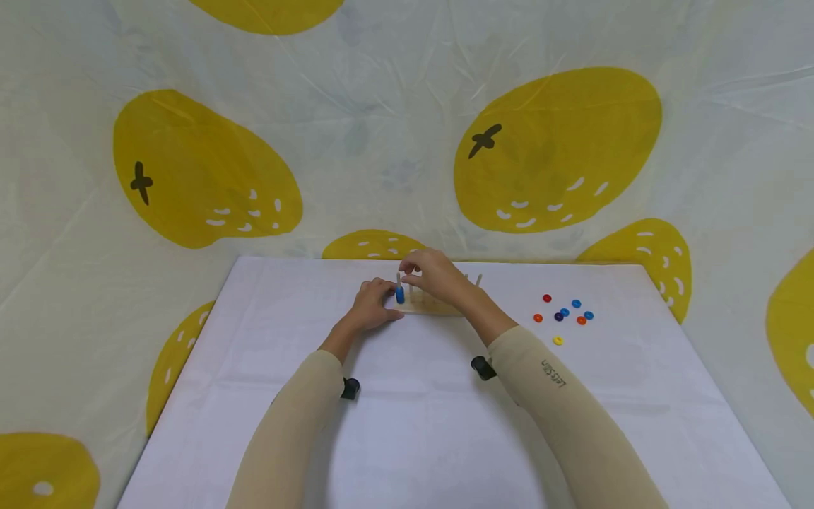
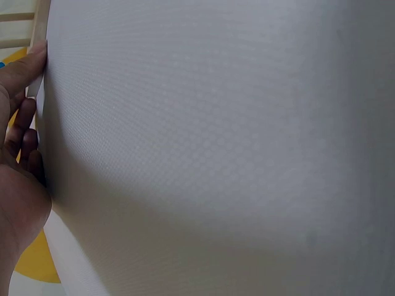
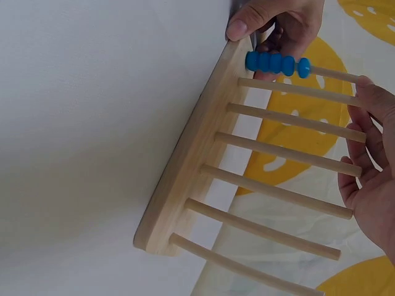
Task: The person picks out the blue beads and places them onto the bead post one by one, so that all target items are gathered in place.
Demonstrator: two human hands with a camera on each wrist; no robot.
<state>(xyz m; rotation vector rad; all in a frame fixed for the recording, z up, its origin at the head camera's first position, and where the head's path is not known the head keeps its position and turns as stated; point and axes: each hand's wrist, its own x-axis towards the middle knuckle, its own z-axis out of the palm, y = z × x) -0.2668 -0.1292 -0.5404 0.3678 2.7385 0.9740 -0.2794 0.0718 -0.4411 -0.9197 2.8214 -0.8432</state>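
A wooden peg rack [image 1: 432, 308] with several upright pegs stands near the table's far edge. My left hand [image 1: 370, 305] holds its left end, the thumb on the front of the base, as the left wrist view also shows. Several blue rings [image 3: 270, 63] are stacked on the leftmost peg; the topmost blue ring [image 3: 303, 68] sits slightly apart from those below. At that peg's tip is my right hand [image 1: 437, 274], its thumb and fingers around the top with no ring visible in them. The other pegs [image 3: 278, 192] in the right wrist view carry no rings.
Loose rings lie on the white table to the right: a red ring [image 1: 547, 298], orange rings, blue rings, a dark purple ring [image 1: 559, 317] and a yellow ring [image 1: 557, 341]. A patterned cloth [image 1: 394, 155] with yellow fruit shapes hangs behind the table.
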